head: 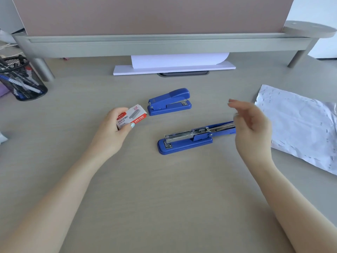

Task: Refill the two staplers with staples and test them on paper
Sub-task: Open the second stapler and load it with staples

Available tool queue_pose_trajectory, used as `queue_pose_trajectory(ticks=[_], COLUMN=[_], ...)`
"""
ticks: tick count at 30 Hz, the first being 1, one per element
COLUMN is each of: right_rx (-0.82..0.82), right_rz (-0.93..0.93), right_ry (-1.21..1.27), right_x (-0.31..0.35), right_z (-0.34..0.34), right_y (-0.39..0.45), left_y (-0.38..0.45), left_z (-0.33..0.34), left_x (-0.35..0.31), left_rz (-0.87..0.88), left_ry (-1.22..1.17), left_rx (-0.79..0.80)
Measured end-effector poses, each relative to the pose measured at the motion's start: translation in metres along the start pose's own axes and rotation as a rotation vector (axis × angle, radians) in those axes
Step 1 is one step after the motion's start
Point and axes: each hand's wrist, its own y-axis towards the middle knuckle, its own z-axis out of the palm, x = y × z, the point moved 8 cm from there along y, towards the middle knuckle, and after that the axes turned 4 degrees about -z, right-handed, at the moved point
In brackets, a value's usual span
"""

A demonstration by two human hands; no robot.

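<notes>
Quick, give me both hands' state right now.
Left hand: grips the staple box.
Right hand: open, fingers relaxed, holding nothing, above the opened stapler.

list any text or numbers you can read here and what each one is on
"24/6", followed by characters too blurred to read: on the white face of the staple box held in the left hand.
"24/6" again, in white on the box's red band; the characters after it are blurred.
"STAPLES", small and faint under the first line, only just legible.
Pink mark near the box's top edge: too small to read.
The closed stapler, the open stapler and the stapled paper show no readable text.
</notes>
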Motion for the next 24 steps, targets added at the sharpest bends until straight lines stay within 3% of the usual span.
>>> queue_pose_trajectory(ticks=[4,7,10,13,17,24], right_rx=[0.194,0.424,0.616,0.634,0.672,0.695], right_rz=[0.017,0.309,0.416,0.47,0.493,0.5], right_ry=[0.205,0.462,0.497,0.541,0.58,0.584], right_x=[0.026,0.03,0.029,0.022,0.02,0.021], right_z=[0.034,0.066,0.081,0.082,0.084,0.09], right_y=[-0.022,-0.046,-0.064,-0.066,-0.068,-0.076], left_y=[-0.027,-0.049,-0.067,-0.073,-0.075,-0.076], left_z=[-0.003,0.008,0.02,0.024,0.034,0.044], left_x=[-0.035,-0.067,-0.085,-0.089,-0.079,-0.063], left_rz=[0.109,0.243,0.336,0.327,0.19,0.013], left_ry=[-0.159,-0.204,-0.189,-0.29,-0.484,-0.544], left_rx=[0.07,0.142,0.161,0.16,0.217,0.233])
